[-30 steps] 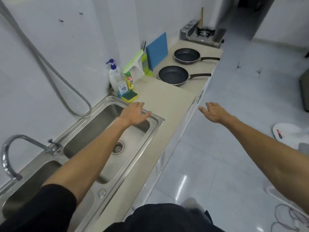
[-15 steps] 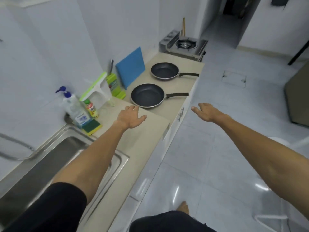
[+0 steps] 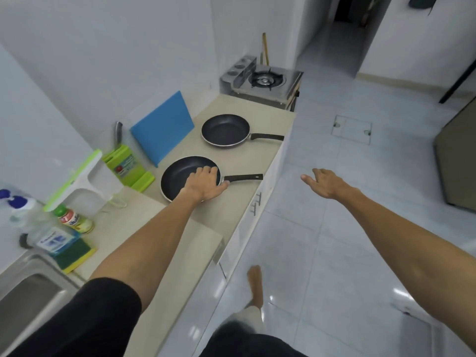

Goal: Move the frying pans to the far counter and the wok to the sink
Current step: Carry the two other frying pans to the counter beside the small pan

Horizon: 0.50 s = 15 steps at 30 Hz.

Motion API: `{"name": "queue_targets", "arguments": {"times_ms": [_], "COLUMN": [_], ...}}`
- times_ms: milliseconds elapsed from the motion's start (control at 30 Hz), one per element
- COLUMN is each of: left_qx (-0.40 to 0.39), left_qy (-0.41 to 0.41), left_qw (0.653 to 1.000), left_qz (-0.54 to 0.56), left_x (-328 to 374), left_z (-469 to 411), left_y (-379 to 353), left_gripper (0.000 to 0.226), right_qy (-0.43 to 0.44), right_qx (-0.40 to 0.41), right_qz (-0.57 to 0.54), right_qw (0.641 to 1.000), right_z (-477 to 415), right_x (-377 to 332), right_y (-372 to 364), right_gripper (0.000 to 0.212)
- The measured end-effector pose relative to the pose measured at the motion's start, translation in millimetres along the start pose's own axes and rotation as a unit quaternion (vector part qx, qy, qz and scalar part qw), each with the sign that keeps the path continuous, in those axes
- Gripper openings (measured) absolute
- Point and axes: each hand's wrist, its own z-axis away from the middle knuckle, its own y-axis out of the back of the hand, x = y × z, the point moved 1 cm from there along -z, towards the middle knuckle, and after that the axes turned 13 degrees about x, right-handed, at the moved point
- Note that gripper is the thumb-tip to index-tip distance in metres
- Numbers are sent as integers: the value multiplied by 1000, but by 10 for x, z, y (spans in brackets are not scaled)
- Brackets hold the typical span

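Observation:
Two black frying pans lie on the beige counter (image 3: pixel 144 228), handles pointing right toward the floor side. My left hand (image 3: pixel 206 185) hovers over the near frying pan (image 3: pixel 177 176), fingers spread above its right rim by the handle base; I cannot see a grip. The far frying pan (image 3: pixel 225 130) lies beyond it, untouched. My right hand (image 3: pixel 325 184) is open in the air over the floor, right of the counter edge. A corner of the steel sink (image 3: pixel 23 295) shows at the bottom left. No wok is in view.
A blue cutting board (image 3: pixel 162 127) leans on the wall beside a green knife block (image 3: pixel 123 163). A white-and-green rack (image 3: pixel 82 184), bottles (image 3: pixel 74 220) and a sponge (image 3: pixel 74 253) stand near the sink. A gas stove (image 3: pixel 265 81) ends the counter. My foot (image 3: pixel 255 284) is on the tiled floor.
I have walked along the counter away from the sink. My left hand moved from the sink rim forward to above the near frying pan; my right hand stayed open over the floor.

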Motion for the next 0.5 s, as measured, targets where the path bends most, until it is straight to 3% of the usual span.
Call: {"name": "queue_targets", "arguments": {"times_ms": [200,500], "left_qx": [-16,-37], "left_qy": [-27,15], "left_qw": [999,999], "left_qz": [-23,4], "left_x": [118,107], "left_z": [-984,-2017], "left_y": [-163,-385], "left_gripper": [76,74], "right_qy": [-1,43], "right_qx": [-18,-42], "right_qz": [-20,-33], "right_qw": [1000,998], "right_z": [-1062,-2303], "right_x": [16,-353], "right_y": [48,117], "right_gripper": [83,81]}}
